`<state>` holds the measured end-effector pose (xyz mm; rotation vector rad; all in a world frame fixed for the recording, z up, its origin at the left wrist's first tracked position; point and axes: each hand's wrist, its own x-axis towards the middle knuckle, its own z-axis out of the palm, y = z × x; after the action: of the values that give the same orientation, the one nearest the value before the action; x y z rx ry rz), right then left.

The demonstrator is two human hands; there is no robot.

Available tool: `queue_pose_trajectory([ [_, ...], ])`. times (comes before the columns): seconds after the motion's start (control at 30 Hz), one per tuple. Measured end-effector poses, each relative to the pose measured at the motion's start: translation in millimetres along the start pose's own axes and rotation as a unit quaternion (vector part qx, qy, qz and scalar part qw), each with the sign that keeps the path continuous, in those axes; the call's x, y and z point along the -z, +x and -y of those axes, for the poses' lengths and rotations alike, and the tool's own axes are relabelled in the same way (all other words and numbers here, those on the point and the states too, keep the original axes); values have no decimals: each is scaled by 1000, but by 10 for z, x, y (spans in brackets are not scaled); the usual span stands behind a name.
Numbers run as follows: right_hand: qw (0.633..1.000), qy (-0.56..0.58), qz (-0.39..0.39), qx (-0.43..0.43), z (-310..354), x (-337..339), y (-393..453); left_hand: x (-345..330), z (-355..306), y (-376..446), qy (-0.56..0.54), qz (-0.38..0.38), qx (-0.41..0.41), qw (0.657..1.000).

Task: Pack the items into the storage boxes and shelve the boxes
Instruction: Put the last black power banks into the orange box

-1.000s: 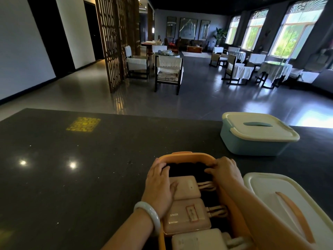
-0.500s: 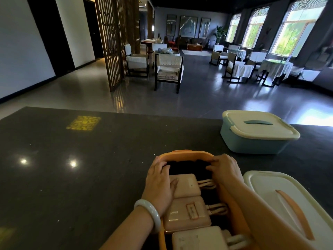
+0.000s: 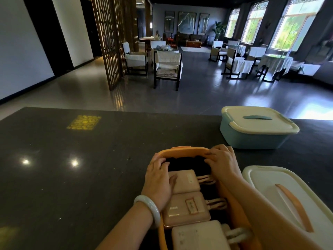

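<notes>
We are tucking dark items into the far end of the orange box (image 3: 187,150), our left hand (image 3: 158,181) and right hand (image 3: 223,159) lying flat, fingers relaxed. We should be pressing evenly, keeping everything below the rim so the lid (image 3: 281,195), just right of the box, seats.

A single wide-angle view from a camera worn on the person's head, looking forward and down. Close below it, at the bottom edge, lies an open orange box (image 3: 182,150) on a dark surface (image 3: 72,177). Beyond the surface's far edge, the view reaches across a large room to chairs (image 3: 168,67) and bright windows (image 3: 295,24) far off.
</notes>
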<state>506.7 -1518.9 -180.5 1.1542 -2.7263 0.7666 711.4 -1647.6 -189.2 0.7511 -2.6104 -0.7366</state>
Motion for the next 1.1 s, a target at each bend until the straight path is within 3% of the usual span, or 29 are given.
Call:
queue_pose_trajectory([
  [0.13,998,39,0,44,42,90,-135,6,10,-14,-13,2,2,1000],
  [0.43,975,39,219,25,177,331,-656,40,2,-127,-159,-19,-5,987],
  [0.63,988,43,144,38,278,205,-597,-28,62,-266,-265,-14,86,960],
  [0.73,987,10,158,41,282,94,-559,-59,72,-273,-293,-13,138,946],
  [0.83,983,1,180,36,251,39,-600,-86,88,-269,-299,-13,143,943],
  [1.1,986,44,150,58,249,46,-685,-107,117,-264,-302,-14,143,942],
])
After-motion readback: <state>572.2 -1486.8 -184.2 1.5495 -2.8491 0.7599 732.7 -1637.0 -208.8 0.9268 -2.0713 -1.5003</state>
